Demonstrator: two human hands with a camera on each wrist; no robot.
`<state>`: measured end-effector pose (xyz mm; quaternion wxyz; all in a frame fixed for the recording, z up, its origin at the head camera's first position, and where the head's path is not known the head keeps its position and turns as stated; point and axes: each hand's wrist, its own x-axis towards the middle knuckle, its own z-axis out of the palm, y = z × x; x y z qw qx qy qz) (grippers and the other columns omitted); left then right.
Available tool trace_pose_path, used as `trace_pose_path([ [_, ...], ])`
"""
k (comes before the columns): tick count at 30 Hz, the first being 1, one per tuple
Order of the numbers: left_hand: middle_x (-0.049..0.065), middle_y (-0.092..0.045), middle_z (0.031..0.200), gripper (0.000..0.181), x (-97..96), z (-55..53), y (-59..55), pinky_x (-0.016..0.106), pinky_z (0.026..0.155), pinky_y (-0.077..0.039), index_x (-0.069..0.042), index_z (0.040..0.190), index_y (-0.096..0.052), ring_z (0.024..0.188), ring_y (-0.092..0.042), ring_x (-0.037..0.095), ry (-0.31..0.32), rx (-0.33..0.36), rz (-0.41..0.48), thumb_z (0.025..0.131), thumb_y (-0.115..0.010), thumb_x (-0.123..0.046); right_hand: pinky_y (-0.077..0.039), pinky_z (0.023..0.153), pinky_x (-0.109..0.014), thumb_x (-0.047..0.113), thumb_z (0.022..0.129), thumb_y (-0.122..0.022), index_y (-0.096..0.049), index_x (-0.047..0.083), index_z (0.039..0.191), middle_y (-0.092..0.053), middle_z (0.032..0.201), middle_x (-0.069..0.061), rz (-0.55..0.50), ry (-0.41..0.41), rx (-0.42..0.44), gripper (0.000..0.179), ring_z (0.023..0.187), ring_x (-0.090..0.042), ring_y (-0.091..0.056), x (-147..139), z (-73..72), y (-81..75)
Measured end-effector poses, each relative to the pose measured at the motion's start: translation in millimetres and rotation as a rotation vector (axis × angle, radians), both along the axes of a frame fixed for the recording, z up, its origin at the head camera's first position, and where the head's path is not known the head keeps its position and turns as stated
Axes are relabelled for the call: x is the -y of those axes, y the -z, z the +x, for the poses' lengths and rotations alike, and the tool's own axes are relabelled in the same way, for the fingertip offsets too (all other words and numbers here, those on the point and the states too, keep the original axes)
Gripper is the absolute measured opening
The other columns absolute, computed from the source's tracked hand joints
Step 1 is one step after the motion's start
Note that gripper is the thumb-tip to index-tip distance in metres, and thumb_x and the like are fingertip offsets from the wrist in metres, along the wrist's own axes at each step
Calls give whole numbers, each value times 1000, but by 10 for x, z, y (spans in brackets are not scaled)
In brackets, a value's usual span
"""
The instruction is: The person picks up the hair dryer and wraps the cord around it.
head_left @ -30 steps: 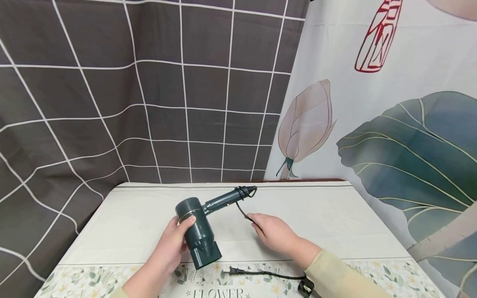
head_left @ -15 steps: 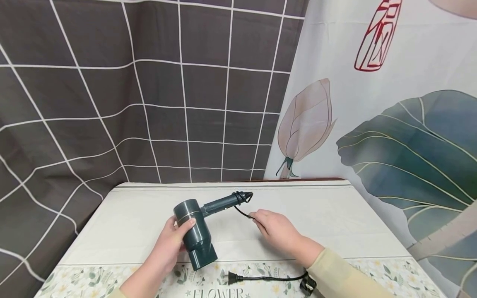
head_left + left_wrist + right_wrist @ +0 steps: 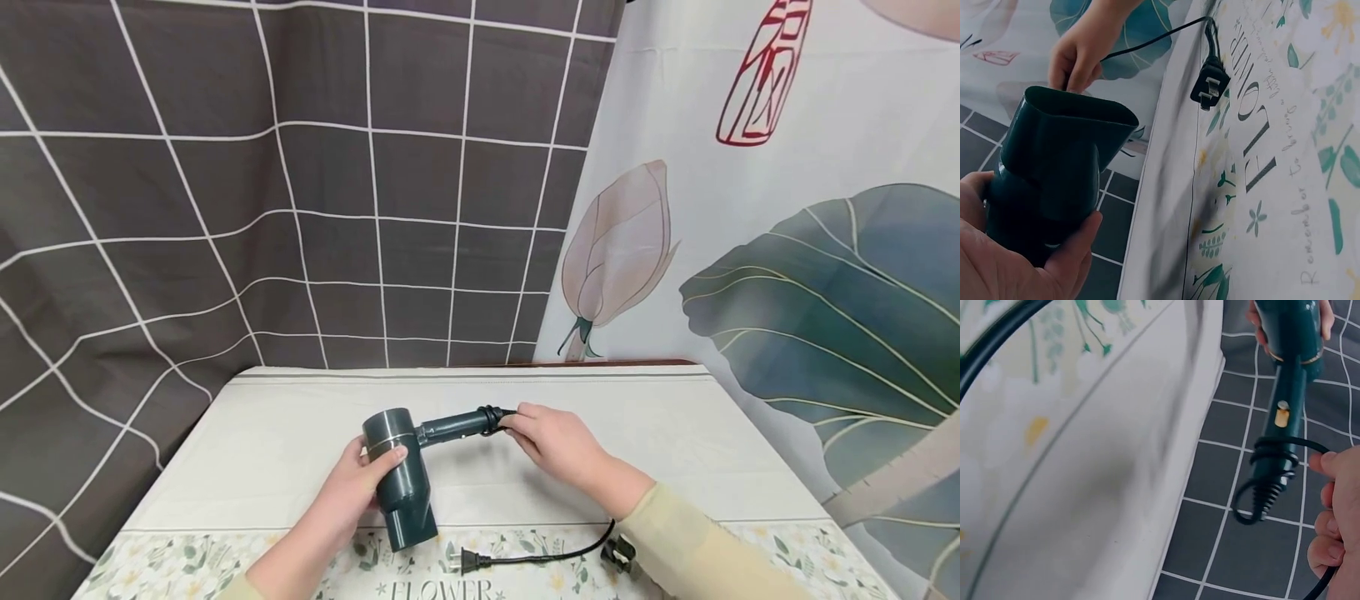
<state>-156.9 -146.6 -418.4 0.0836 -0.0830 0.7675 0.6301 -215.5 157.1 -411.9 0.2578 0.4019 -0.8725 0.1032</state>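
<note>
A dark green hair dryer [image 3: 405, 479] is held over the table by my left hand [image 3: 356, 483], which grips its barrel with the thumb on top. Its flat nozzle [image 3: 1079, 109] faces the left wrist camera. The handle [image 3: 453, 427] points right, and several turns of black cord [image 3: 1275, 453] circle its end. My right hand [image 3: 558, 442] pinches the cord close beside the handle's end, fingers curled round it in the right wrist view. The cord's far end, with a two-pin plug [image 3: 471, 561], lies over the floral cloth near the front.
A black cord clip or bundle [image 3: 618, 552] sits by the right sleeve. The table has a white cloth [image 3: 300, 450] with a floral border. A dark grid curtain [image 3: 412, 183] and a white curtain with printed leaves [image 3: 810, 317] stand behind and to the right.
My right hand has come closer to the handle's end, with less cord showing between them. The hair dryer has shifted slightly right and down, its handle now nearer level.
</note>
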Motion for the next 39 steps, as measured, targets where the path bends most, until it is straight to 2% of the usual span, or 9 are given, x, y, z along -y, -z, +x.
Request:
trace_pose_path([
  [8,32,-51,133,96,-4,8,13,52,84,-55,5,153,-17,102,-67,32,38,-3,-7,91,-68,-47,-40,53,-20,17,90,-74,-75,19,106,-50,77,12,4,-37,0,17,60,-2,-41,-4,-49,-67],
  [17,28,-54,133,92,-1,28,-7,57,90,-50,2,153,-25,106,-64,32,65,36,-94,90,-67,-50,-40,53,-20,24,92,-73,-75,22,102,-51,77,13,1,-82,9,11,59,0,-42,0,-74,-97],
  [23,25,-58,127,82,11,51,-24,53,80,-53,1,151,-30,97,-66,29,95,50,-126,92,-66,-42,-46,59,-21,38,91,-70,-76,23,99,-54,82,15,13,-117,54,18,64,2,-49,-37,-111,-88],
  [26,22,-60,123,78,22,56,-19,50,78,-54,1,151,-31,94,-66,27,110,48,-120,93,-64,-39,-47,60,-21,40,91,-68,-77,23,99,-56,83,14,10,-134,80,20,65,2,-51,-58,-144,-83],
  [39,19,-62,120,77,57,82,1,52,81,-53,1,149,-33,95,-66,26,153,48,-106,92,-64,-41,-48,64,-24,39,91,-68,-77,22,103,-62,88,13,-25,-61,184,22,71,1,-54,-150,-273,-45],
])
